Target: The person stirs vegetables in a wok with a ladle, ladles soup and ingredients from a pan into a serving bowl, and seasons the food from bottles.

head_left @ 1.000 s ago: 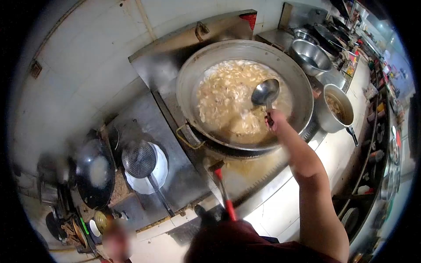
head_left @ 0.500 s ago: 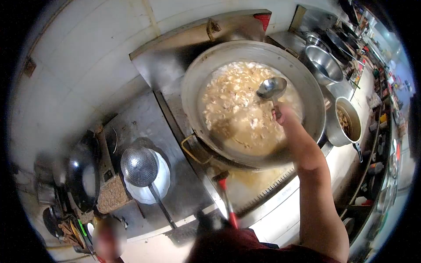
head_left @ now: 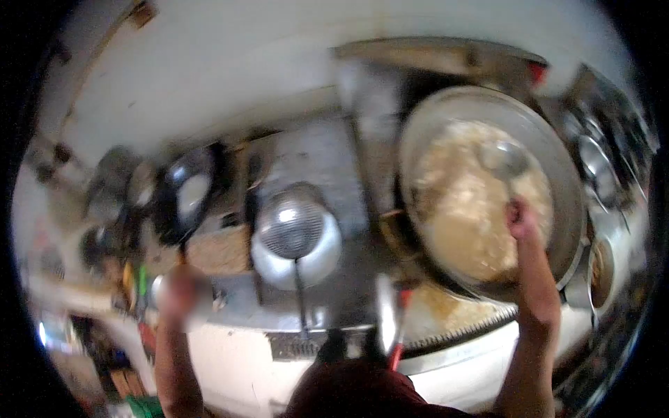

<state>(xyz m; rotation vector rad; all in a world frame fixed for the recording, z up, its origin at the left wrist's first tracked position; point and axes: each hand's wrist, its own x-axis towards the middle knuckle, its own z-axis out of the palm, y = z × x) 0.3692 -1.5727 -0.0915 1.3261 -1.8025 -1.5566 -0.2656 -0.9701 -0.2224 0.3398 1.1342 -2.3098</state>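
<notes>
My right hand (head_left: pixel 517 217) is closed round the handle of a metal ladle (head_left: pixel 504 160), whose bowl lies over pale, chunky food in cloudy liquid (head_left: pixel 460 202). The food fills a very large round pan (head_left: pixel 571 244) on the stove. At the left, my left hand (head_left: pixel 180 292) is blurred near the counter's front edge, below a black wok (head_left: pixel 187 191); its fingers cannot be made out. Between the hands, a perforated strainer (head_left: pixel 291 224) rests on a white bowl (head_left: pixel 327 261), its handle pointing toward me.
A red-handled tool (head_left: pixel 400 327) lies in front of the large pan. Right of the pan are a pot (head_left: pixel 578 291) and metal bowls (head_left: pixel 598 167). More pans (head_left: pixel 115 177) stand at the far left, near a green-handled item (head_left: pixel 143 280). A tiled wall rises behind.
The view has swung left, so the pan sits farther right. My left forearm now shows at the lower left. My right hand still holds the ladle over the food.
</notes>
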